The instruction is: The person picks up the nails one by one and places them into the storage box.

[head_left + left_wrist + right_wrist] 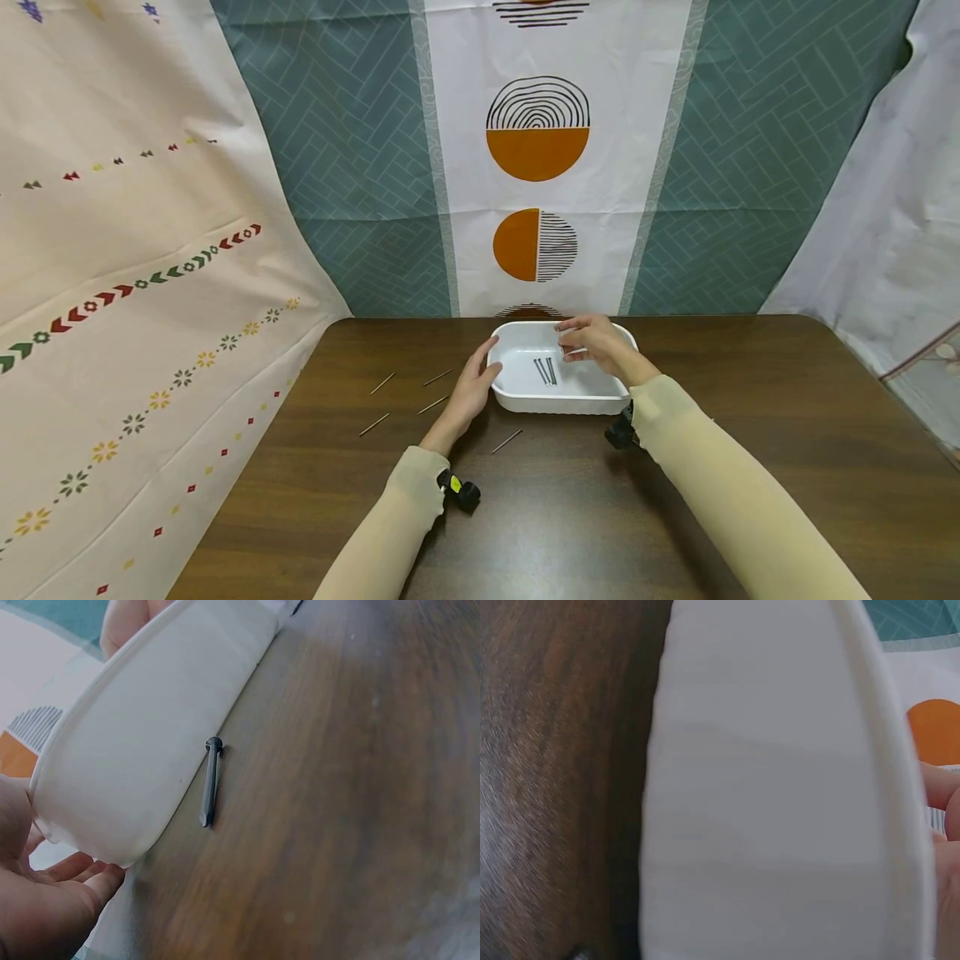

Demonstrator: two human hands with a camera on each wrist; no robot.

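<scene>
A white tray (pixel 558 404) stands on the table, with several nails (pixel 551 372) lying close together on its floor. At its left end my left hand (pixel 471 390) grips the tray by the rim and corner. In the left wrist view the fingers (pixel 97 881) reach under that corner. My right hand (pixel 596 343) is over the right part of the tray, fingers bent, pinching a thin nail (pixel 561 342) that hangs upright. The right wrist view shows mostly the tray's outer wall (pixel 765 795), hiding most of that hand.
On the brown table (pixel 570 500), one loose nail (pixel 507 442) lies in front of the tray. Several more nails (pixel 373 425) are scattered left of the left hand. A patterned curtain (pixel 360 167) hangs behind the table's far edge.
</scene>
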